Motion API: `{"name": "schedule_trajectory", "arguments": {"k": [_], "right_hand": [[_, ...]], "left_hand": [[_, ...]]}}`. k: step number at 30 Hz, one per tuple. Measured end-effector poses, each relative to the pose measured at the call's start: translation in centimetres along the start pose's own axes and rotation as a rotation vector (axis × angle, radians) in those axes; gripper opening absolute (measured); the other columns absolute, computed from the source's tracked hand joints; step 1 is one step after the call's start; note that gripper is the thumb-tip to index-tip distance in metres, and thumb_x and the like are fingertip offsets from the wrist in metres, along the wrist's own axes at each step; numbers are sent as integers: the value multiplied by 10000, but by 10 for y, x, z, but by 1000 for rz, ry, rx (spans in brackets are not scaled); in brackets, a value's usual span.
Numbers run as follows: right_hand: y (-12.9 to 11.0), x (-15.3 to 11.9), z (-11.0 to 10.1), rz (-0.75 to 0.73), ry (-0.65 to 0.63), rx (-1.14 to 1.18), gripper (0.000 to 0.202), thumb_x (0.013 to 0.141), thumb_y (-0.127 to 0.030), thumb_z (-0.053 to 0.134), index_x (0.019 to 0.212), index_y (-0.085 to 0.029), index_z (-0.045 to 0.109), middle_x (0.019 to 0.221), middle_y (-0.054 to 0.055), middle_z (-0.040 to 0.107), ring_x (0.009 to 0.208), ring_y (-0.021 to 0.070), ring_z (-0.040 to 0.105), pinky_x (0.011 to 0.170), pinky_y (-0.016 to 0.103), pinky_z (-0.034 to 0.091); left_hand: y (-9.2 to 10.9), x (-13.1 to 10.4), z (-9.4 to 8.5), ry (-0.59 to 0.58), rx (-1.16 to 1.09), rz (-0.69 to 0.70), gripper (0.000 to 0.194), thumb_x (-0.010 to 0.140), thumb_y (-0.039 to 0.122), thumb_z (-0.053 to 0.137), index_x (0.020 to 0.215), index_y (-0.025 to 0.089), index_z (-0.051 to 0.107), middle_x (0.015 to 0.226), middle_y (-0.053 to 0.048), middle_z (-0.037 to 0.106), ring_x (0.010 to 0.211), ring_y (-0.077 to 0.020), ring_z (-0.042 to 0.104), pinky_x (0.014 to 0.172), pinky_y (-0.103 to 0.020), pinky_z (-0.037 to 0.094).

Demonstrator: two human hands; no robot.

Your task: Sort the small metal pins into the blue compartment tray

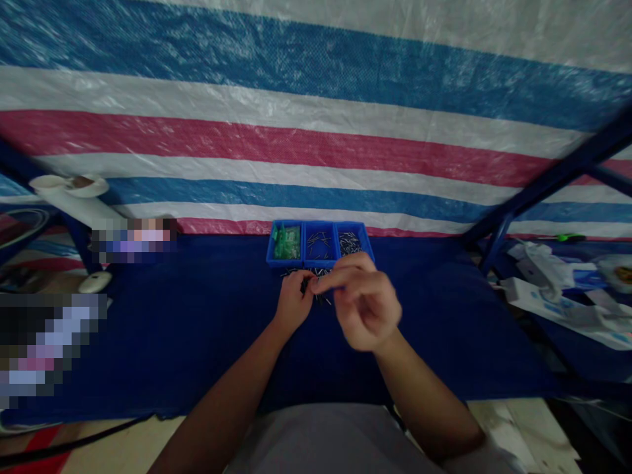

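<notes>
My left hand (295, 299) is closed around a few small dark pieces (305, 285), just in front of the blue bins. My right hand (368, 303) is raised to its right, thumb and forefinger pinched near the left fingertips; whatever they hold is too small to name. Behind the hands sit three joined blue bins: the left bin (269, 253) has green packets (287, 243), the middle bin (320, 262) some thin dark pins (318, 242), the right bin (368, 240) many small dark and silvery pieces (349, 242). More loose pieces (323, 271) lie against the bins' front edge, partly hidden by the hands.
A dark blue table (197, 316) spans the view, with striped sheeting (316, 145) behind it. White pipes (79, 201) stand at the left, near blurred-out patches. At the right are a blue metal frame (533, 187) and a white box (557, 309) among clutter.
</notes>
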State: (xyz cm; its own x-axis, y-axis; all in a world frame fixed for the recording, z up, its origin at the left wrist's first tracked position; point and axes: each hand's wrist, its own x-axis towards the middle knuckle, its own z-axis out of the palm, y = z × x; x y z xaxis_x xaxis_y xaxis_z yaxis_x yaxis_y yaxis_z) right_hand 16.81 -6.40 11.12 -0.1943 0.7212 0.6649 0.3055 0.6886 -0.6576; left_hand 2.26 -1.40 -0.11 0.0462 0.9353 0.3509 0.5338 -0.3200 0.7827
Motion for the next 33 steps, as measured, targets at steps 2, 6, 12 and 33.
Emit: {"name": "schedule_trajectory", "arguments": {"k": [2, 6, 12, 33], "right_hand": [[32, 7, 11, 22, -68, -40, 140, 908, -189, 449, 959, -275, 547, 950, 37, 692, 918, 220, 612, 852, 438, 506], [84, -5, 19, 72, -185, -175, 202, 884, -119, 455, 963, -234, 601, 967, 54, 682, 933, 214, 606, 879, 423, 476], [96, -16, 14, 142, -258, -159, 203, 871, -122, 525, 997, -232, 640, 961, 46, 695, 925, 206, 616, 877, 397, 477], [101, -23, 18, 288, -215, -135, 104, 903, -203, 553, 929, -207, 654, 840, 35, 677, 792, 168, 628, 720, 296, 488]], "left_hand": [[-2, 0, 1, 7, 29, 36, 153, 914, 274, 497, 927, 190, 624, 877, -47, 674, 835, -200, 605, 804, -364, 456], [-3, 1, 1, 14, 48, 32, 151, 917, 278, 492, 884, 201, 617, 880, -44, 680, 830, -187, 611, 796, -346, 457], [-4, 1, -1, 21, 60, 31, 173, 927, 292, 477, 877, 203, 617, 849, -43, 674, 811, -189, 602, 781, -349, 457], [-3, -3, 1, -8, -66, 73, 135, 898, 283, 532, 955, 206, 627, 906, -35, 689, 870, -171, 620, 813, -327, 473]]}}
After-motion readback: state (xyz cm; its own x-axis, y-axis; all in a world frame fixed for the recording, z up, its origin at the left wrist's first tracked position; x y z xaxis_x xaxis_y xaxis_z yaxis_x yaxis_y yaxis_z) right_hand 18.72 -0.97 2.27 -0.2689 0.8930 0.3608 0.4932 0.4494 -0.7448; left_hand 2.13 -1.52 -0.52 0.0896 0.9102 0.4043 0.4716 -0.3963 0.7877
